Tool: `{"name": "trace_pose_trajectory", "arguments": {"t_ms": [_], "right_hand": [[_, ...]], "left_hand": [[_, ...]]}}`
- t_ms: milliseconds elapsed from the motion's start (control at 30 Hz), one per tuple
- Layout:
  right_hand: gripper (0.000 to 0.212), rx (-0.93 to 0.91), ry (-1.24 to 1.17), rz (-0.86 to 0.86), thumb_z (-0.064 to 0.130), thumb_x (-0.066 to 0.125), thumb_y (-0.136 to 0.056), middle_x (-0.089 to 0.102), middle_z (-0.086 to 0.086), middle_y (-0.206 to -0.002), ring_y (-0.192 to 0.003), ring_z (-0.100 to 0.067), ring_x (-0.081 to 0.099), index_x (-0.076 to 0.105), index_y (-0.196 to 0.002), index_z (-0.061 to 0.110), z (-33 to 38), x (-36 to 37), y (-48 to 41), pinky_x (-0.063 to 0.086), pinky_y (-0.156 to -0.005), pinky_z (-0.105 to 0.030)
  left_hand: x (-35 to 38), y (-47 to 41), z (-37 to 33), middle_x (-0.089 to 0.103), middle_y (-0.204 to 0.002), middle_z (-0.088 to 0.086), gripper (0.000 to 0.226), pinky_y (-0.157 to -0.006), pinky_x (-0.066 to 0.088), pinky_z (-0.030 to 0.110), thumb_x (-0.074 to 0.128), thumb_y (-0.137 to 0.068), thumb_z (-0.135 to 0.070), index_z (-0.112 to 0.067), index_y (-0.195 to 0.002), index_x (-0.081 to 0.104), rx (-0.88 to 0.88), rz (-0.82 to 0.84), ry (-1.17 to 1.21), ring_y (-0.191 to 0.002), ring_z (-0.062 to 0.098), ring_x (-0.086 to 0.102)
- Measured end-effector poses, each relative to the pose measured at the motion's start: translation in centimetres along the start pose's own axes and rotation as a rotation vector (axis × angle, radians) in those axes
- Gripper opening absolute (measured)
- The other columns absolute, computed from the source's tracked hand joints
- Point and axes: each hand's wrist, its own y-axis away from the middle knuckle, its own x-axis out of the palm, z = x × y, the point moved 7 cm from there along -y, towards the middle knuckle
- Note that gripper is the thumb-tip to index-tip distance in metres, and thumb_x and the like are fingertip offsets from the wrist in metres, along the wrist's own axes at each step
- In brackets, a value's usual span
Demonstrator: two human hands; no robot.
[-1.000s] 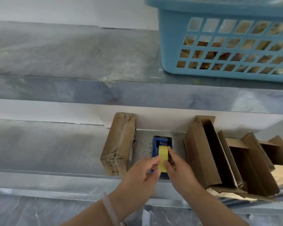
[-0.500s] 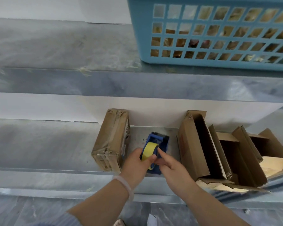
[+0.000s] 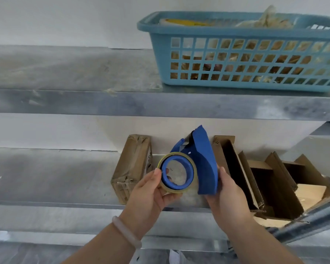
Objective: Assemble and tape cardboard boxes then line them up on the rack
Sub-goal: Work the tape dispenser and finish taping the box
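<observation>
Tape dispenser held above the shelf: left hand pinches the roll, right hand grips its blue body; a slack pinch could drop the roll.

Holds both bare forearms up from below. Curls the left hand round the tape, thumb on its rim, fingers under it. Grips the dispenser at its lower end with the right hand, thumb up the side. Holds the hands close, not touching.
</observation>
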Motion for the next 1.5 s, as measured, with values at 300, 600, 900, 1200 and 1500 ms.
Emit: {"name": "trace_pose_trajectory", "arguments": {"t_ms": [300,600,900,1200,1500], "right_hand": [[0.049,0.238,-0.344,0.257,0.036,0.052,-0.091,0.056,-0.029,-0.129,-0.125,-0.044,0.053,0.06,-0.132,0.009,-2.2,2.4,1.1,0.04,-0.108,-0.057],[0.043,0.024,0.012,0.527,0.016,0.07,-0.082,0.073,-0.011,-0.092,-0.078,-0.023,0.071,0.064,-0.124,0.01,1.1,2.7,1.9,0.058,-0.069,-0.032],[0.058,-0.195,0.562,0.704,0.034,0.078,-0.075,0.067,0.004,-0.124,-0.115,-0.014,0.064,0.059,-0.129,0.038,2.8,4.9,4.2,0.051,-0.088,-0.022],[0.063,-0.371,0.768,0.69,0.041,0.075,-0.074,0.064,0.017,-0.121,-0.109,-0.01,0.064,0.047,-0.127,0.058,3.1,5.8,5.8,0.056,-0.087,-0.029],[0.043,-0.42,0.918,0.736,0.042,0.073,-0.077,0.065,0.026,-0.119,-0.107,0.0,0.064,0.061,-0.116,0.056,3.4,8.1,5.9,0.05,-0.083,-0.013]], "left_hand": [[1.1,1.3,3.0,0.06,-0.125,0.025,0.049,-0.082,0.057,0.046,0.048,-0.092,-0.034,0.0,-0.127,0.056,-0.26,0.066,0.213,-0.115,0.038,0.06],[-1.2,1.0,-1.3,0.067,-0.121,0.011,0.028,-0.095,0.051,0.04,0.053,-0.095,-0.013,-0.012,-0.12,0.065,0.016,-0.103,-0.243,-0.111,0.025,0.064],[-1.1,2.5,-5.2,0.065,-0.103,0.02,0.04,-0.083,0.056,0.036,0.065,-0.077,-0.034,-0.002,-0.101,0.074,-0.087,-0.044,-0.298,-0.091,0.026,0.063],[-2.4,2.5,-5.9,0.073,-0.083,0.01,0.033,-0.059,0.056,0.026,0.051,-0.096,-0.013,-0.013,-0.079,0.08,-0.101,-0.024,-0.451,-0.07,0.018,0.069],[-3.7,1.2,-9.6,0.053,-0.054,-0.004,0.033,-0.048,0.036,0.014,0.053,-0.093,-0.008,-0.001,-0.064,0.068,0.145,-0.042,-1.181,-0.045,-0.001,0.043]]}}
